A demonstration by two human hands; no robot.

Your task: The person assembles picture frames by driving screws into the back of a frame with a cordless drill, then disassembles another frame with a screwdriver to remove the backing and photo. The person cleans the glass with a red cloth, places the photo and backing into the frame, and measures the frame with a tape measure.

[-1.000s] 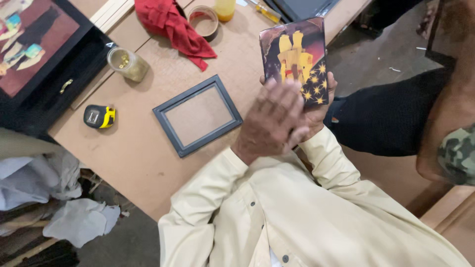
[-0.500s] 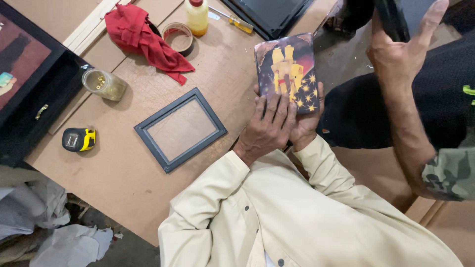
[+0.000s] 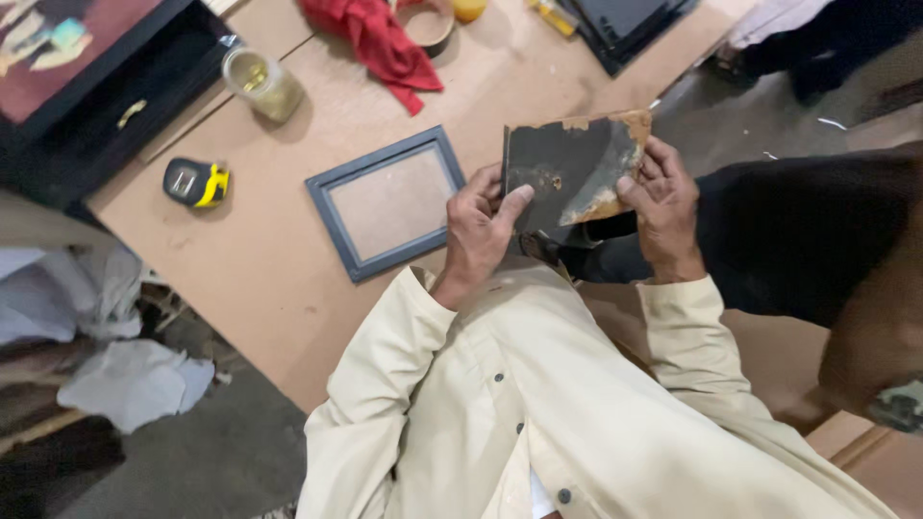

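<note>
While both hands grip it by opposite edges, a dark, worn rectangular backing board [image 3: 569,171] hangs over the near edge of the tan fibreboard table [image 3: 279,269]. Left hand [image 3: 478,229] and right hand [image 3: 663,207] curl their fingers closed around it. Just beside it lies an empty grey-blue picture frame [image 3: 387,202], with bare tabletop nearer.

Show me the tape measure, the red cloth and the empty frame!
tape measure [image 3: 196,182], head view, on its yellow-and-black case.
red cloth [image 3: 377,40], head view, on its bunched middle.
empty frame [image 3: 338,230], head view, on its left rail.
</note>
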